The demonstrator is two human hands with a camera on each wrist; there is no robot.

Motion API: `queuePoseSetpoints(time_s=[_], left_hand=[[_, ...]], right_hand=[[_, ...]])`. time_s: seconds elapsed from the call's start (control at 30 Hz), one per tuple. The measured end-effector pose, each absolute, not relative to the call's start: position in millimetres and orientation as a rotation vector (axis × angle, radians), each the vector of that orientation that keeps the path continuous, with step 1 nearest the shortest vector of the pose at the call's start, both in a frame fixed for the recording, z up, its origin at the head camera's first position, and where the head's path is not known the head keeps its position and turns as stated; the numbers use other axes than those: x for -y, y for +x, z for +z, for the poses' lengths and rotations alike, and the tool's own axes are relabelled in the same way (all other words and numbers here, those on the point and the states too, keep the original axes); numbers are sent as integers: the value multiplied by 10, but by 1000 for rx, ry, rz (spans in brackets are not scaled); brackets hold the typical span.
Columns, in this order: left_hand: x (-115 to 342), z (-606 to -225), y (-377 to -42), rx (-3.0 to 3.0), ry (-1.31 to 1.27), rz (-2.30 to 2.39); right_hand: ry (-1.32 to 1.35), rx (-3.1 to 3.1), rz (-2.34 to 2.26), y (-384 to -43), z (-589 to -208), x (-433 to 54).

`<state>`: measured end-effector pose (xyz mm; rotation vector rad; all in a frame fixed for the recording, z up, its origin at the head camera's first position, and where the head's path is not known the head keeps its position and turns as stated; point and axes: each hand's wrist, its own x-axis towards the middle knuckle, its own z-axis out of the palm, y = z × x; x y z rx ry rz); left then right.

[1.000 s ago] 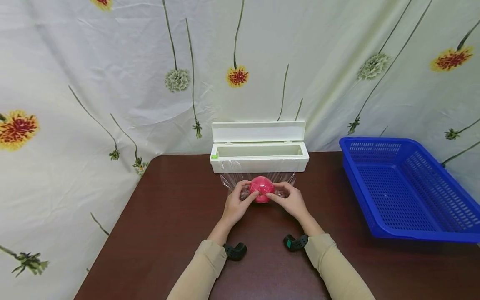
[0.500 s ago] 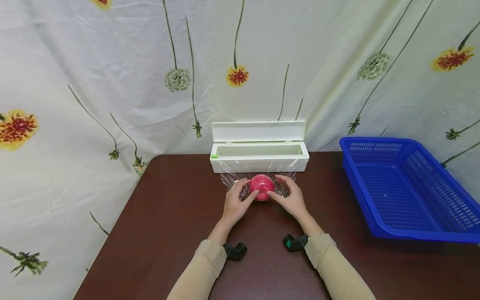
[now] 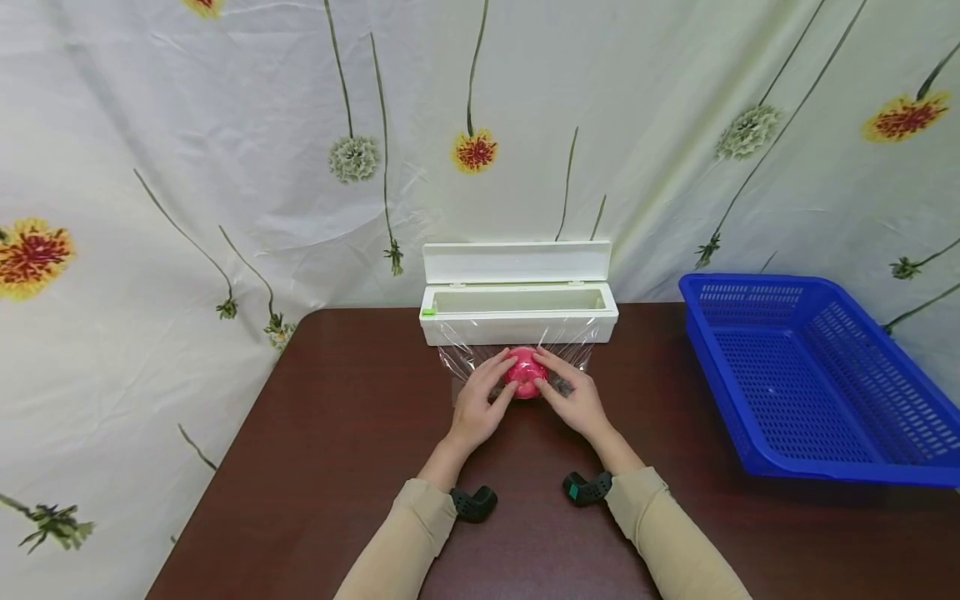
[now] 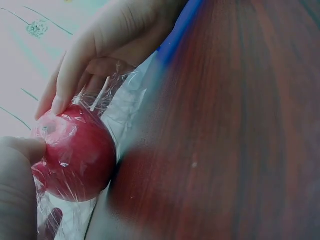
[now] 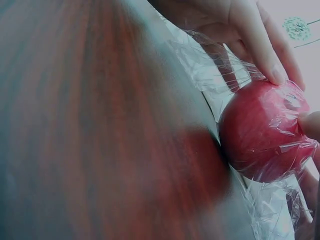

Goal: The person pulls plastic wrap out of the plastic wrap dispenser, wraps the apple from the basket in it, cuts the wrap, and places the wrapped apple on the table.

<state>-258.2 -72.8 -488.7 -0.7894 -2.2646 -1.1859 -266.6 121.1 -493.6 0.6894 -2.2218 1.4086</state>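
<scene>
A red apple (image 3: 527, 372) sits on the table in front of the white cling film dispenser (image 3: 519, 327), with clear cling film (image 4: 65, 182) stretched over it in creases. My left hand (image 3: 477, 406) bends round the apple's left side, thumb low and fingertips on its upper part. From the right, my right hand (image 3: 579, 404) does the same, its thumb (image 5: 311, 124) pressing the film near the stem hollow. Both wrist views show the apple close up between the two hands. Film spreads out beneath and beside it toward the dispenser. The apple's underside is hidden.
The dispenser's lid (image 3: 517, 263) stands raised at the back of the brown table (image 3: 360, 433). To the right is a blue plastic basket (image 3: 795, 400). A flowered white cloth (image 3: 285, 125) hangs behind the table.
The apple has shifted slightly toward the dispenser. The right fingers lifted away from it, then came back. Fingers of both hands now lie farther over its top.
</scene>
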Motion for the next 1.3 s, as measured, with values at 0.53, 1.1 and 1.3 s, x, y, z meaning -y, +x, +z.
queuePoseSetpoints(time_s=[0.53, 1.1, 1.3], left_hand=[[755, -4939, -2673, 2392, -778, -1271], [744, -4961, -2714, 2381, -699, -1382], [768, -4926, -2697, 2359, -731, -1383]], right_hand=[[712, 2368, 1440, -2722, -4944, -1201], [631, 2389, 1450, -2779, -4943, -1179], [637, 2394, 1468, -2760, -4927, -1195]])
